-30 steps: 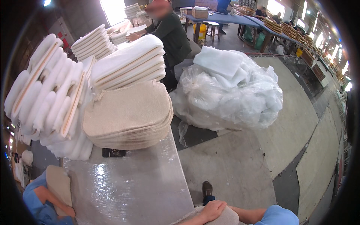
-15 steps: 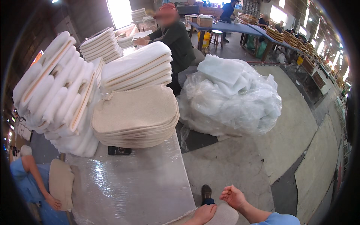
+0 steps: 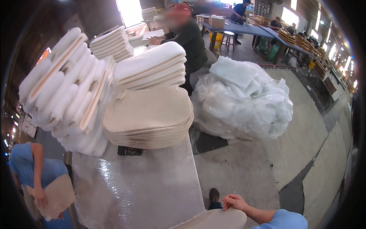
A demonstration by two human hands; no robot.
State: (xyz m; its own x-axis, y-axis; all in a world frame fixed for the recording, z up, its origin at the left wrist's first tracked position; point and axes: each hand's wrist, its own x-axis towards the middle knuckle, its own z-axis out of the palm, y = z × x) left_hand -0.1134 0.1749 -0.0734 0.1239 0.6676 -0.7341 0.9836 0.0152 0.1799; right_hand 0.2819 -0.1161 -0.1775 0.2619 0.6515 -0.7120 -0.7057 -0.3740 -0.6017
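My right hand (image 3: 234,201) is at the far edge of a beige fabric piece (image 3: 219,220) that lies at the bottom of the view. Its fingers curl down, closed at that edge; the fingertips are partly hidden. My left hand is out of sight. Ahead, a stack of rounded beige fabric pieces (image 3: 148,110) sits on the plastic-wrapped table (image 3: 152,183). A dark flat object (image 3: 129,151) pokes out from under this stack.
Behind the stack are folded white padding (image 3: 152,65) and a leaning pile of white rolls (image 3: 65,84). A large clear bag of white wadding (image 3: 244,103) rests on the floor to the right. A co-worker in blue (image 3: 36,164) handles a beige piece (image 3: 61,194) at left; another person (image 3: 190,49) works behind.
My left hand has left the view. My right hand has come down onto the beige piece, its fingers now curled. The co-worker at left has tilted and shifted their piece.
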